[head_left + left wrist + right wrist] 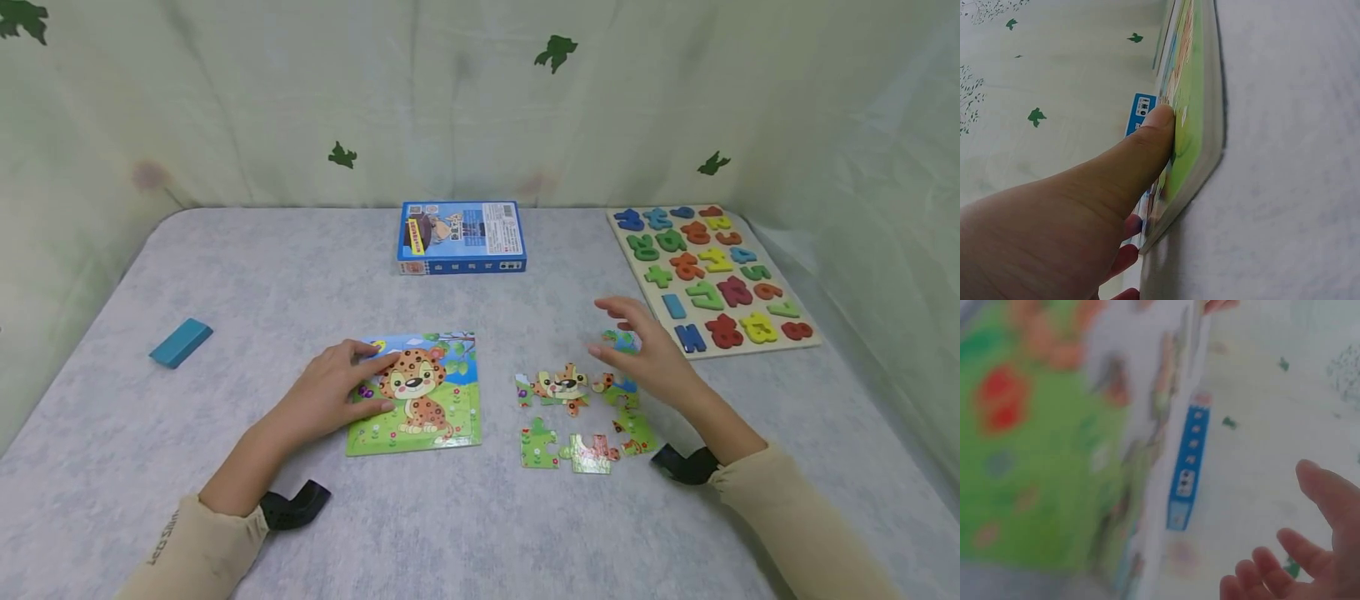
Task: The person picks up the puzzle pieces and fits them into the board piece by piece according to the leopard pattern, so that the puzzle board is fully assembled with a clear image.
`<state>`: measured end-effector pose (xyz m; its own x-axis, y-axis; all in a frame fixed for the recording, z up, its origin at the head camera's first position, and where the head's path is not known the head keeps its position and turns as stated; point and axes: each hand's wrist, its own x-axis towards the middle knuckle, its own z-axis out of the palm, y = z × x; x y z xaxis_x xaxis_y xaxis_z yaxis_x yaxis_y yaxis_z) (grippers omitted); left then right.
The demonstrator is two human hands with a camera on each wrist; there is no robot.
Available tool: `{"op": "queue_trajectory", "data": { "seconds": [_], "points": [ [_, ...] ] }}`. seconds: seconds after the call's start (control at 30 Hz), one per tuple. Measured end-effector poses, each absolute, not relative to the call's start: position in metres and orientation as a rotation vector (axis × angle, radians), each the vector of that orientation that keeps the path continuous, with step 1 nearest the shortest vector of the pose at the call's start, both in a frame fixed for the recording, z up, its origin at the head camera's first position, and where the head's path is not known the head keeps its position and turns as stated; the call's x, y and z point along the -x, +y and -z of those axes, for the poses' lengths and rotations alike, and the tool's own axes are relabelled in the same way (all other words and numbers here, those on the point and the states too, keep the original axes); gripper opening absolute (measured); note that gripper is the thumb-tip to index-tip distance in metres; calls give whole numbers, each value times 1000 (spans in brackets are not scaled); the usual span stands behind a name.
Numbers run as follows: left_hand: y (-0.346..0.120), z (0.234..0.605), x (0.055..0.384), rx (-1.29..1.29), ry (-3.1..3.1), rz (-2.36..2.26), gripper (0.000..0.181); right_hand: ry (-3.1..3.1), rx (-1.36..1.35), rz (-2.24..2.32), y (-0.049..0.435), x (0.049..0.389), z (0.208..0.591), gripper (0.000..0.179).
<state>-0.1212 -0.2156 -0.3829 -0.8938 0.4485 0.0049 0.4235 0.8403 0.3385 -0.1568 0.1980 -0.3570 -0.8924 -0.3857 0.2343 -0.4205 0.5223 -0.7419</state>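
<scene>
The loose jigsaw pieces lie on the worktop, just right of the leopard picture panel. The leopard-face section sits at the left of the group, its long axis running left to right; the edge strip at the group's right side runs roughly fore-and-aft. The governing relation, in judgement, is offset: the right grip stands at the far right of the group and masks part of it, so most pieces lie nearer the wearer and to the left of its fingertips. The right grip is spread, thumb apart from the fingers, and holds nothing; no contact with a piece is visible. It is the nearer hand, and reaching the leopard-face section would call for leftward, downward travel. The left grip lies across the panel's left side, fingers extended and thumb on the printed face. Farther out, the blue box stands behind, the number board right, the teal block left.
</scene>
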Motion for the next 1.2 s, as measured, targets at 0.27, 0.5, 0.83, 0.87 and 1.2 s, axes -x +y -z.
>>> {"op": "queue_trajectory", "data": {
  "seconds": [0.27,0.5,0.83,0.87,1.2],
  "points": [
    [-214,382,121,-691,2927,-535,67,-2816,-530,-1341,219,167,376,56],
    [-215,384,121,-706,2944,-551,67,-2942,-459,-1315,232,172,384,57],
    [-214,384,118,-689,2940,-566,67,-3097,-549,-1197,248,174,385,49],
    [-214,384,118,-691,2939,-570,67,-3097,-560,-1182,248,175,385,48],
    [-217,386,120,-709,2947,-573,67,-3055,-611,-934,241,173,381,49]
  ]
}}
